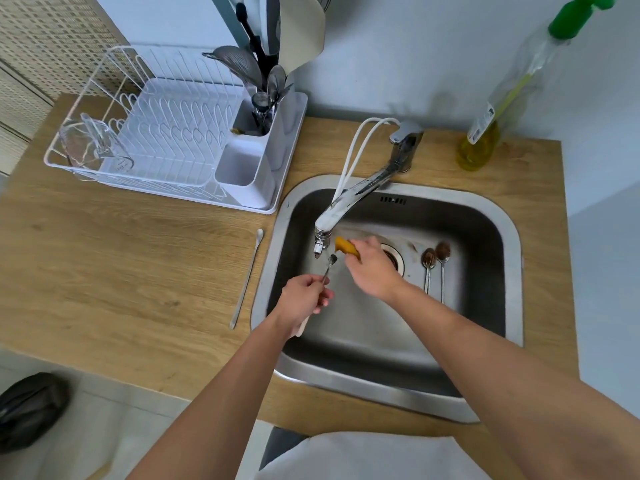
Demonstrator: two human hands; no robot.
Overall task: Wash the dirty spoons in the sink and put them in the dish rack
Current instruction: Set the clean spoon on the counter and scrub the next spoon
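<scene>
Spoon (330, 265) in left hand (304, 299), sponge (346, 247) in right hand (372, 268).

No text can be read with certainty. In the upper right of the frame, the spray bottle (503, 98) has a white label with small dark print, too small to read. At the left of the frame, the clear measuring jug (100, 147) in the dish rack (104, 64) shows faint printed marks, also not readable.
</scene>
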